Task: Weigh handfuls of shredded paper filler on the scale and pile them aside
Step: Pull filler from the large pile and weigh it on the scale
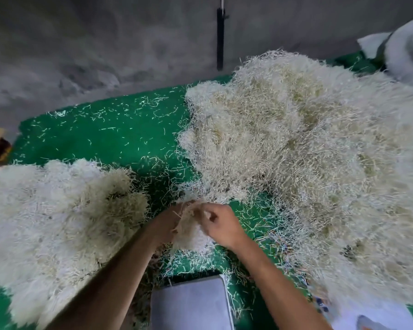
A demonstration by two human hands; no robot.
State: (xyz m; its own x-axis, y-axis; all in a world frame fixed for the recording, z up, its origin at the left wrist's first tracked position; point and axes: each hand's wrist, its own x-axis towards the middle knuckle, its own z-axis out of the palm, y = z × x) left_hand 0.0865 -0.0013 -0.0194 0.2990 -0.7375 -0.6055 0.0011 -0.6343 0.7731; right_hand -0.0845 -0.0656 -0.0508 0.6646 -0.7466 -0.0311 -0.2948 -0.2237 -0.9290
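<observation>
both hands (196, 225) gripping one wad (188, 234) | scale (191, 303) bare | risk: loose strands shed, weight reads short

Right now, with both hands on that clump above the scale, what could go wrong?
1. The handful, gripped between left hand and right hand, looks loose; strands may drop short of the scale.
2. The big pile and the left pile flank the scale, so stray strands could add weight.
</observation>
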